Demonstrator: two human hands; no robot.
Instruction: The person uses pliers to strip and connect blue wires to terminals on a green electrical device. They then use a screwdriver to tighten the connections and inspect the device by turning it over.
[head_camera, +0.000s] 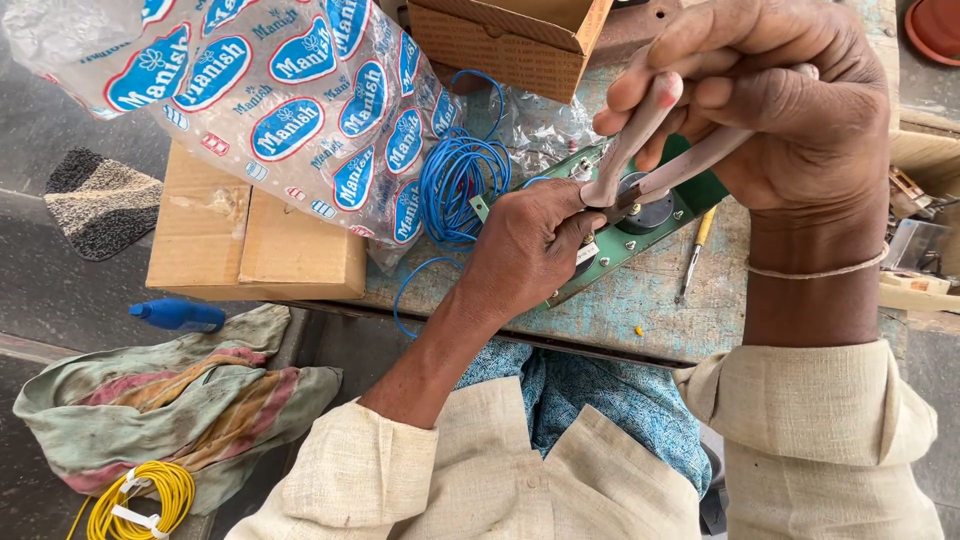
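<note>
While my left hand (530, 245) presses flat on the green circuit board (640, 235) to keep it from sliding on the worn blue-painted table (640, 310), my right hand (780, 110) closes its fingers around the grey handles of a pair of pliers (650, 150), squeezed nearly together, the nose biting down at a round black part on the board. My left fingers are curled, gripping nothing, only pinning the board's near end. I keep the blue wire coil (462, 185) just beside the board, one strand looping off the table edge. A yellow-handled screwdriver (695, 255) lies by my right wrist. Behind, an open cardboard box (510, 40) shows no contents from here; a printed plastic bag (270, 100) bulges, its filling unclear.
</note>
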